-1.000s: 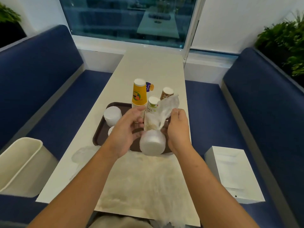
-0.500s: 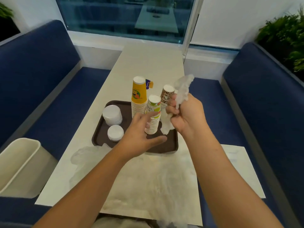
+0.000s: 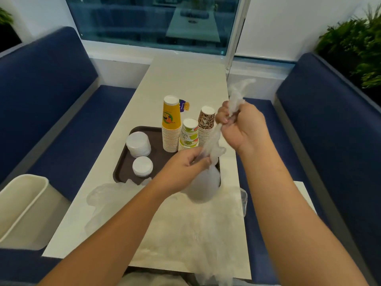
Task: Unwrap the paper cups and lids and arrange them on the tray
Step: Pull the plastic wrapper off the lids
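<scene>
1. The right hand (image 3: 242,129) grips the twisted top of a clear plastic wrap (image 3: 214,138), raised beside the cups
2. The left hand (image 3: 185,164) pinches the wrap lower down, just above a blurred white bundle of lids (image 3: 203,186) hanging inside it over the near right corner of the tray (image 3: 158,157)
3. On the tray, on the table (image 3: 185,79), stand a yellow cup stack (image 3: 171,124), a green cup stack (image 3: 188,133), a leopard cup stack (image 3: 206,122) and two lid stacks (image 3: 138,144)

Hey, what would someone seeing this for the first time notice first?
The two hands at centre: the right hand grips the twisted top of a clear plastic wrapper, the left hand pinches it lower, and a blurred white bundle hangs below. Behind them, the tall yellow cup stack stands on the brown tray, with two white lid stacks at its left end.
</scene>
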